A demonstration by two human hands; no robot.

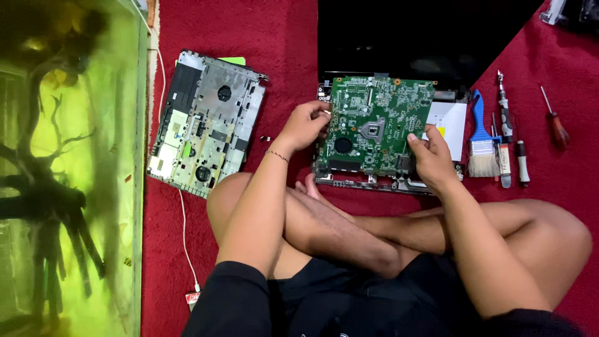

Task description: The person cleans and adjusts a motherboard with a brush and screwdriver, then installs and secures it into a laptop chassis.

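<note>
— Two hands on the one board, is that right?

— Yes. The green circuit board (372,125) lies in an opened laptop base (387,182) on the red carpet (281,37), right in front of the person's crossed legs. The left hand (306,125) is curled around the board's left edge, fingers pinching it near the top corner. The right hand (430,156) grips the board's right edge lower down, thumb lying on top of the green surface.

— Is the board flat or lifted?

— Hard to tell; it looks roughly level over the base, and I cannot say whether it has left it.

— What lies around it?

— To the right, a silver drive (450,118) sits in the base beside the board. Further right on the carpet are a blue-handled brush (481,140), a few screwdrivers (504,115) just beside it, and a red-handled screwdriver (553,122) set apart. To the left, well away from the board, a grey laptop cover (206,122) lies inside-up. A white cable (183,231) runs along the carpet past it, next to a green-lit fish tank (68,168) at the far left.
</note>
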